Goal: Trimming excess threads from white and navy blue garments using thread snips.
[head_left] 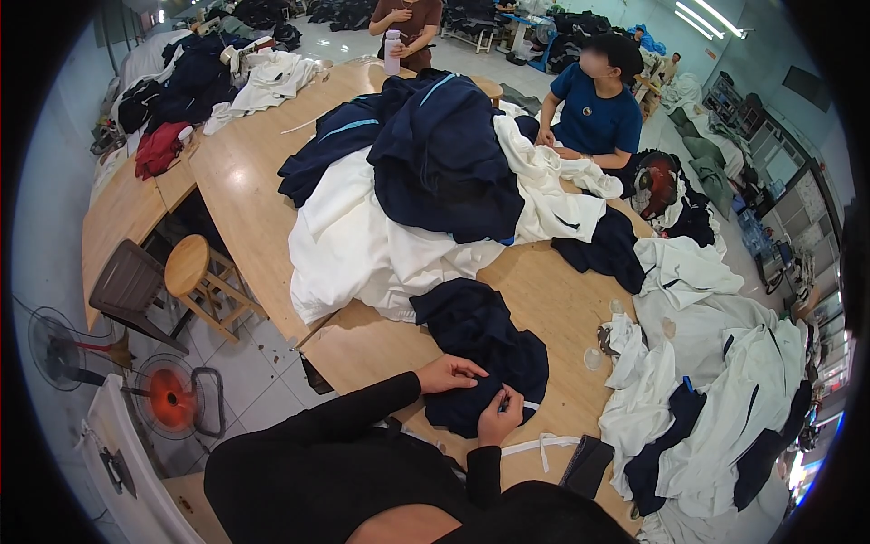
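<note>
Workroom, pale tiled floor, wooden surface heaped with cloth. On its near part, in front of the person, lies a crumpled navy garment, a white stripe at its right edge. Left hand rests on the garment's left side, fingers loosely bent, tips close to thumb; cannot tell whether cloth is caught between them. Right hand, just beside it, has thumb and fingers drawn together in a small pinch, apparently on a fold; nothing else seen in the grip. Fabric looks soft, limp, fairly light, not fragile; probably slips into creases, so best held at an edge or seam, one hand pinching, the other flattening. Around, left to right: orange fan, brown chair and round stool on the floor, clear of the work. Beyond the garment, a big white-and-navy pile closes off the far side; its near edge meets the garment and could snag or drag. Just right of the hands, a white strip and a dark cloth piece. Farther right, pale garments crowd that side. Far right, a co-worker in blue beside the pile.
</note>
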Available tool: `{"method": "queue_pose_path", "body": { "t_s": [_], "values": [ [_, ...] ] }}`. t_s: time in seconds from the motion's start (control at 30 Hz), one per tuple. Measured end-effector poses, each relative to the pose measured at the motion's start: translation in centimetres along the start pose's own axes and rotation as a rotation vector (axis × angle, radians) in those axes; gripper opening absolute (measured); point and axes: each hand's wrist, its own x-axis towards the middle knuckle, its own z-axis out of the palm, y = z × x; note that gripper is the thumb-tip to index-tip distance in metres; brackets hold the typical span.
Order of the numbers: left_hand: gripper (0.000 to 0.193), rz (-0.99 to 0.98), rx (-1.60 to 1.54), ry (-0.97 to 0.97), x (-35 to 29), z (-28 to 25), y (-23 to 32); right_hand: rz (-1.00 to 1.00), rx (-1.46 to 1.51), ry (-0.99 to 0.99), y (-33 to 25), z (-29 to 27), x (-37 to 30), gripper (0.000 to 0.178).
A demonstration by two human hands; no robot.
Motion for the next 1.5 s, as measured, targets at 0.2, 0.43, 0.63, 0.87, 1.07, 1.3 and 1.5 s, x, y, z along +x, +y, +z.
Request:
{"method": "queue_pose_path", "body": {
  "t_s": [0.2,0.43,0.63,0.87,1.07,1.3,1.5],
  "values": [
    [0.036,0.001,0.011,-0.004,0.1,0.0,0.0,0.002,-0.01,-0.002,0.1,-0.2,0.0,0.011],
    [0.036,0.028,0.013,0.01,0.0,0.0,0.0,0.022,-0.024,-0.017,0.0,0.0,0.0,0.012],
    [0.036,0.006,-0.007,0.006,-0.2,0.4,0.9,0.01,-0.035,-0.013,0.6,-0.1,0.0,0.012],
    [0.034,0.013,-0.011,0.015,-0.3,0.4,1.1,0.002,-0.017,-0.005,0.2,-0.1,0.0,0.013],
    [0.035,0.007,0.025,0.009,-0.2,0.2,0.9,0.022,-0.021,-0.017,0.1,-0.1,0.0,0.013],
    [0.035,-0.005,0.007,0.01,-0.2,0.5,1.4,-0.01,-0.015,0.006,0.3,0.0,0.0,0.011],
    [0.035,0.007,0.011,0.002,-0.1,0.4,1.2,-0.035,-0.017,0.021,0.4,0.1,0.1,0.011]
  ]
}}
